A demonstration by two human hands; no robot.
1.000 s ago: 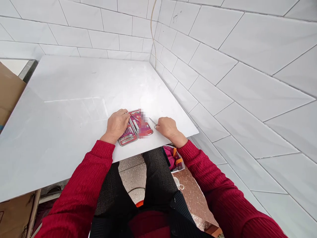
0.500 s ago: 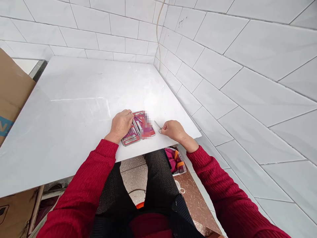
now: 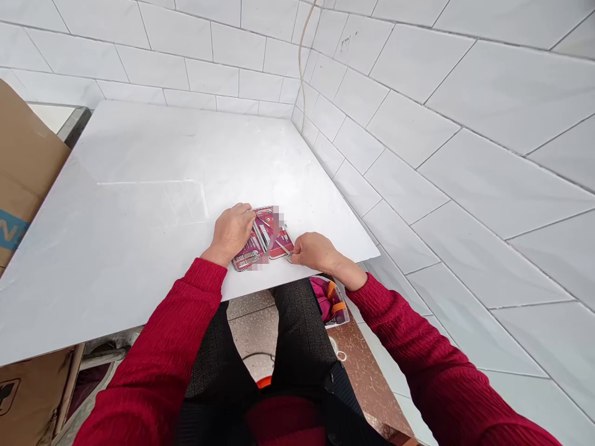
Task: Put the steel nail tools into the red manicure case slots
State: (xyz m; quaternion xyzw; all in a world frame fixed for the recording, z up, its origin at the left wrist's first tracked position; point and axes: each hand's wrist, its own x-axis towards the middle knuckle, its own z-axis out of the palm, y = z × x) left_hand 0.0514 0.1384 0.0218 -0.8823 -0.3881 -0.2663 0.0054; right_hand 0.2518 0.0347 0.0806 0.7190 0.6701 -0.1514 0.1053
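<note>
An open manicure kit [image 3: 246, 253] lies on the white tabletop, its purple and red lining fitted with several small metal tools. My left hand [image 3: 233, 229] is closed on the far left edge of its case; the fingertips are partly hidden. My right hand [image 3: 316, 251] pinches the looped handles of small metal scissors [image 3: 283, 248] just right of the kit. Their slim tip points up and left over the right half of the lining. Blurred patches cover part of the kit, so whether the tip touches the lining I cannot tell.
The white tabletop [image 3: 153, 148] ends at a near edge just above my knees. Tiled walls stand behind and at right, with a cable [image 3: 302, 56] in the corner. A cardboard box [image 3: 28, 155] is at left. Below the table's right edge sits a clear bin [image 3: 341, 319] holding pink items.
My right hand has moved left with the scissors, bringing their tip from the bare tabletop to over the kit's right half. My left hand stays on the case.
</note>
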